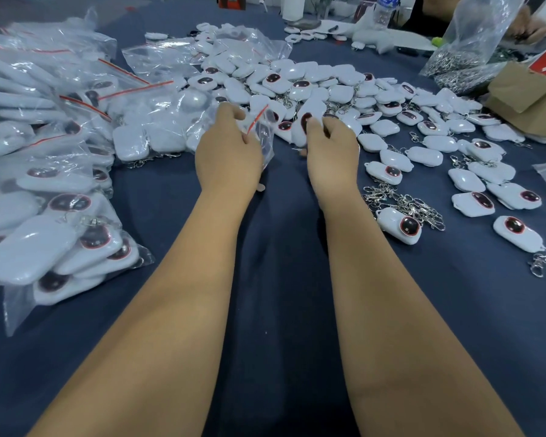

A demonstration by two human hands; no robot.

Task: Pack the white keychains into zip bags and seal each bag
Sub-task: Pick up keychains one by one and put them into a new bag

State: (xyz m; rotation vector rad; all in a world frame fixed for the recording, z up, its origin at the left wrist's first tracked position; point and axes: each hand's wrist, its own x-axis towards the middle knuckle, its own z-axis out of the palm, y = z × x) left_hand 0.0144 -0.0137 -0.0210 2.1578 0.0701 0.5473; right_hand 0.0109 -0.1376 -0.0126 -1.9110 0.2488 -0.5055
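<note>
While your left hand (229,152) pinches the mouth of a clear zip bag (260,134) by its red seal strip, your right hand (331,149) is closed round one white keychain (303,126), dark lens side up, held just beside the bag's opening. That puts you at the loading step: the piece looks about to go in, and this bag is not yet sealed. How many pieces the bag already holds you cannot tell from here, since the film is crumpled and your fingers cover much of it.

The loose keychains (344,89) lie heaped on the dark blue table (281,279) beyond your hands and spread out to your right, many with metal clips (404,203) tangled together. The filled bags (51,190) are stacked to your left, red strips showing.

For the next move, you will likely need the bag's mouth spread wide enough for the keychain's broad body, so keep thumb and forefinger apart on the two lips rather than pinching them flat. Slide the piece in body first and let its chain follow; a trailing clip may catch the seal track and stop it closing. Once the bag is full, run your fingers along the whole red strip, then set it on the left stack
</note>
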